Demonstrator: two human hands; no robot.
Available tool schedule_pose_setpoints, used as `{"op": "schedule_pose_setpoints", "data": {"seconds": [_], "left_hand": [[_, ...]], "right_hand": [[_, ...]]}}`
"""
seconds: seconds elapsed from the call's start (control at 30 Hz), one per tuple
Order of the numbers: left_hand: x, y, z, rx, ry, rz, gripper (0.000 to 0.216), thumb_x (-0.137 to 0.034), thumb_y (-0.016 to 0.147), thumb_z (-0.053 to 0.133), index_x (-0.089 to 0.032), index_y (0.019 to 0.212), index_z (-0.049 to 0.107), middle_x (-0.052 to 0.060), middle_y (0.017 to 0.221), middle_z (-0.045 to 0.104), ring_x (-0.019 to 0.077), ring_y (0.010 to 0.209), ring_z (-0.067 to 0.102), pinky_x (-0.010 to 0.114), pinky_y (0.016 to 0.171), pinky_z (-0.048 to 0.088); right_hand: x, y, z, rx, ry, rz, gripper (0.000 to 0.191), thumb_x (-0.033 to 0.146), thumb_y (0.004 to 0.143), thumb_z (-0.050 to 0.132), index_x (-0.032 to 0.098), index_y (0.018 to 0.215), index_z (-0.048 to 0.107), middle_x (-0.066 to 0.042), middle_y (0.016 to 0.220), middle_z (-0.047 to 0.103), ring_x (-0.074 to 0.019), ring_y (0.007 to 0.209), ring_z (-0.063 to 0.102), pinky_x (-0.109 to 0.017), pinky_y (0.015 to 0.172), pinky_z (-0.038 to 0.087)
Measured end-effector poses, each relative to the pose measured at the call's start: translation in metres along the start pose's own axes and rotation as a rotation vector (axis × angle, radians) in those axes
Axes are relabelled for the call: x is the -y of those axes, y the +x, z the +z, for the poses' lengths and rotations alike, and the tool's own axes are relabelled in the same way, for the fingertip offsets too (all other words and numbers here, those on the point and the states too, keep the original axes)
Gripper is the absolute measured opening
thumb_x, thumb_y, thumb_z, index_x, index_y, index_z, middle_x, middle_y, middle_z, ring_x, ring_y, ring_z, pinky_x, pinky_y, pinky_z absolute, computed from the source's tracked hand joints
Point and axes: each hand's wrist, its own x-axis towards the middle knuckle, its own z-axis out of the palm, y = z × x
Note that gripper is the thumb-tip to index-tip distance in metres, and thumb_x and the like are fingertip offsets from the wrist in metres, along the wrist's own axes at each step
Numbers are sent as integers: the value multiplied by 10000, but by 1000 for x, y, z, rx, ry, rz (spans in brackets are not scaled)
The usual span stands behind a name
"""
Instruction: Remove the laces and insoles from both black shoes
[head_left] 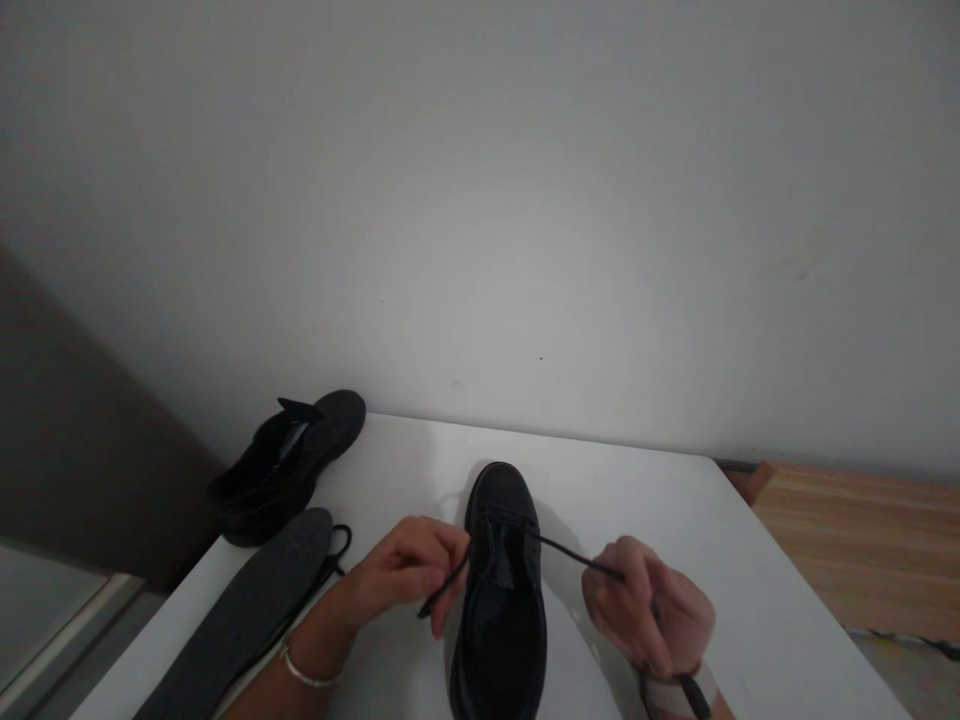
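Note:
A black shoe (501, 630) stands on the white table with its toe toward the wall and its opening facing me. One black shoelace (562, 548) runs from its lowest eyelets out to both sides. At the shoe's left edge, my left hand (420, 570) is closed on one end of the lace, with a short piece hanging below the fingers. To the right, my right hand (649, 605) grips the other stretch and draws it fairly straight; its loose end hangs by the wrist.
A second black shoe (289, 465) without visible lacing sits at the table's back left. Before it lie a grey insole (262, 600) and another black lace (343, 545). A wall (525, 250) borders the white table (600, 480) behind. Wooden furniture (862, 540) is at right.

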Motion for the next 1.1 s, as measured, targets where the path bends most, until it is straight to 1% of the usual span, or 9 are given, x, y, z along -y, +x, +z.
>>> {"op": "schedule_pose_setpoints", "data": {"seconds": [0.1, 0.17, 0.27, 0.47, 0.53, 0.63, 0.73, 0.83, 1.1], "left_hand": [[-2, -1, 2, 289, -7, -126, 525, -592, 869, 597, -201, 524, 652, 81, 584, 565, 179, 540, 513, 327, 538, 386], [1, -2, 1, 329, 9, -164, 566, -641, 853, 586, -210, 486, 595, 77, 541, 552, 177, 511, 497, 328, 517, 369], [8, -4, -3, 178, 50, -147, 688, -746, 835, 501, -213, 401, 518, 55, 448, 490, 154, 429, 434, 320, 467, 314], [23, 2, -4, -243, 219, -82, 756, -669, 912, 459, -210, 320, 356, -3, 372, 331, 133, 431, 358, 308, 519, 305], [27, 7, -2, -388, 300, -80, 704, -585, 943, 478, -200, 361, 383, -17, 411, 348, 124, 451, 353, 293, 525, 297], [32, 13, 0, -551, 392, -85, 505, -448, 949, 534, -185, 518, 543, -15, 544, 469, 128, 533, 436, 270, 559, 344], [36, 17, 2, -604, 435, -88, 225, -352, 900, 607, -182, 787, 701, 28, 771, 632, 155, 682, 568, 263, 610, 425], [39, 18, 4, -586, 457, -78, 176, -299, 863, 640, -195, 945, 757, 67, 922, 696, 194, 840, 637, 282, 704, 484], [46, 19, 10, -603, 485, -61, 140, -244, 869, 614, -185, 889, 740, 64, 873, 700, 198, 841, 658, 302, 752, 517]], "right_hand": [[-6, -8, -4, 181, -180, 201, 461, 584, 922, 510, 197, 805, 732, 13, 384, 514, -89, 239, 357, -217, 310, 206], [-9, -8, -6, 137, -303, 273, 552, 634, 923, 483, 167, 843, 766, 11, 422, 510, -75, 264, 373, -214, 332, 189], [-10, -1, -5, -57, -548, 169, 584, 606, 963, 439, 149, 856, 787, 42, 392, 427, -56, 327, 282, -218, 398, 199], [-13, 20, -7, -439, -971, 2, 365, 507, 910, 603, 176, 868, 752, -6, 579, 594, -88, 454, 353, -230, 428, 230], [-16, 24, -11, -487, -1077, -16, 323, 491, 867, 660, 181, 898, 745, -18, 662, 615, -102, 488, 392, -235, 438, 281], [-23, 26, -16, -467, -1113, -2, 324, 484, 840, 685, 188, 954, 746, -33, 725, 629, -132, 530, 462, -251, 459, 369], [-28, 25, -19, -445, -1126, -4, 288, 462, 837, 694, 197, 934, 748, -54, 802, 646, -173, 638, 555, -272, 531, 455], [-32, 24, -20, -432, -1147, -18, 252, 443, 854, 682, 202, 888, 744, -64, 832, 652, -198, 716, 592, -286, 587, 484], [-38, 23, -12, -431, -1168, -59, 241, 427, 906, 626, 196, 861, 681, -55, 814, 631, -200, 741, 595, -290, 624, 501]]}}
